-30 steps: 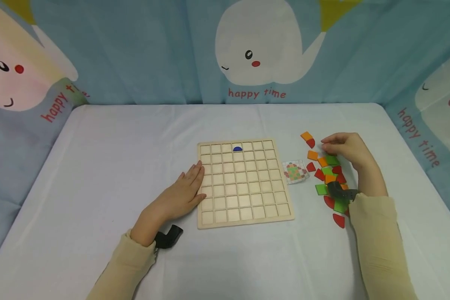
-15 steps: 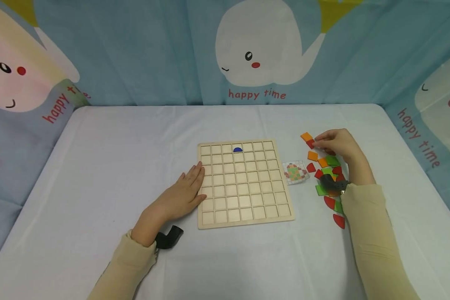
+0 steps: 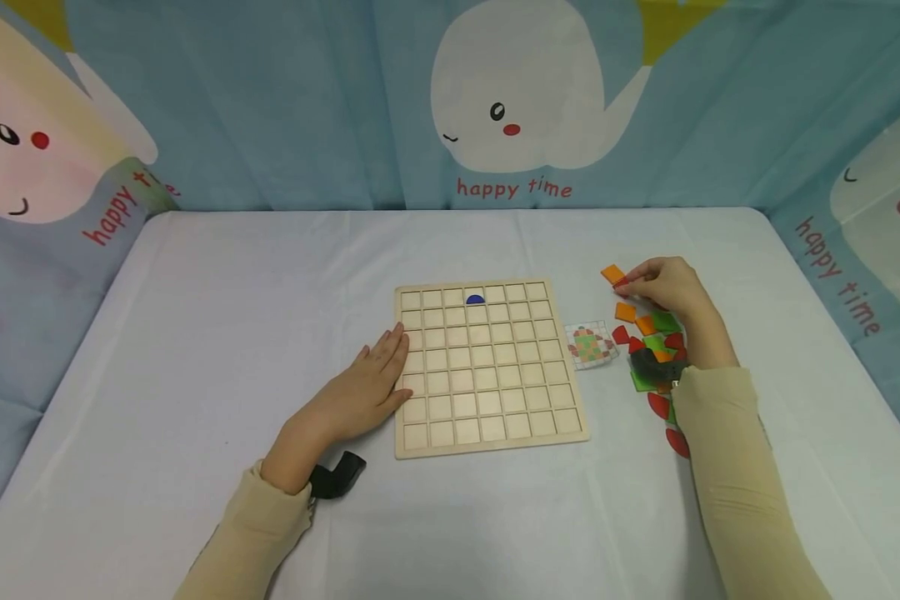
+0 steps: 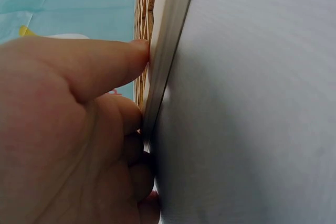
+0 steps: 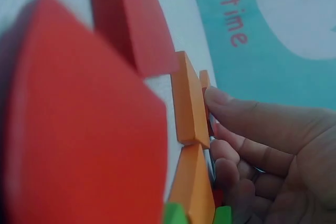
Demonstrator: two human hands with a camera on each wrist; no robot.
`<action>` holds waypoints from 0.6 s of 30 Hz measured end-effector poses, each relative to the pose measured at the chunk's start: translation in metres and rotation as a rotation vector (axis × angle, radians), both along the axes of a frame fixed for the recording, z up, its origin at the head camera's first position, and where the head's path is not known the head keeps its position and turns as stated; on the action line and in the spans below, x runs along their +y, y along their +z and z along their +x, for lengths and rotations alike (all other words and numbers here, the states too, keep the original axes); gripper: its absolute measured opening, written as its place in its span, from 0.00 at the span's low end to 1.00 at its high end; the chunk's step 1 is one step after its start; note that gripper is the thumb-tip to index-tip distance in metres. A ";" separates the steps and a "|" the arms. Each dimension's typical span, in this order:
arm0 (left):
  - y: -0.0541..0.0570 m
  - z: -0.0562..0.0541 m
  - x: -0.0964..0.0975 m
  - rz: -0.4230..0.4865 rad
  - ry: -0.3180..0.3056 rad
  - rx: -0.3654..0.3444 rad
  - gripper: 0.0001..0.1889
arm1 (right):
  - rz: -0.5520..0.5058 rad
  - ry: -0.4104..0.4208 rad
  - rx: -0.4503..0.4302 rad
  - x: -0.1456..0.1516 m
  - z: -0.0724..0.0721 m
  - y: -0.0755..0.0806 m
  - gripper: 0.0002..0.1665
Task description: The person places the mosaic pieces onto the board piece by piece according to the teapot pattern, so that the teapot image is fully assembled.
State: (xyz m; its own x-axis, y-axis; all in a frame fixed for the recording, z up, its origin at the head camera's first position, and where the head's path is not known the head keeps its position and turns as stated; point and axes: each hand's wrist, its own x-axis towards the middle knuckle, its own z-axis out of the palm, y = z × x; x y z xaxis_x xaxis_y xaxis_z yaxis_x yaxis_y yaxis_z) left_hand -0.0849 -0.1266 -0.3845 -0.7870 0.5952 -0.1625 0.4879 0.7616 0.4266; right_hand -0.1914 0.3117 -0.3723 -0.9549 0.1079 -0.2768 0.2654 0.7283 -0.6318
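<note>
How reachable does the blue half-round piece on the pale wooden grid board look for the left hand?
Probably yes: the left hand only touches the left edge of the pale wooden grid board, and nothing visible stands between it and the blue half-round piece in the far row.

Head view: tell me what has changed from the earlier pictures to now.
The right hand moved left, and its fingers now pinch the red piece beside the farthest orange tile. The left hand stayed at the grid board's left edge; the board and blue piece stayed put.
</note>
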 end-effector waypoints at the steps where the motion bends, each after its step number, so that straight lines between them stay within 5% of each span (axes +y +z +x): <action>1: 0.000 0.000 0.000 -0.001 0.001 0.001 0.36 | 0.003 0.006 0.003 0.000 0.000 0.000 0.24; 18: -0.002 0.001 -0.001 0.000 0.001 -0.009 0.36 | 0.008 0.052 0.094 0.002 0.012 0.007 0.20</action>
State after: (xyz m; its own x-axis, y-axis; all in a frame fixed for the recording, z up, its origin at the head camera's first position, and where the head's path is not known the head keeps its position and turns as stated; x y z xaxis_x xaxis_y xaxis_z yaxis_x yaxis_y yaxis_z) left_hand -0.0840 -0.1275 -0.3867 -0.7863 0.5940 -0.1700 0.4828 0.7625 0.4307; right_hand -0.1794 0.3139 -0.3649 -0.9810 0.0594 -0.1849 0.1669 0.7447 -0.6462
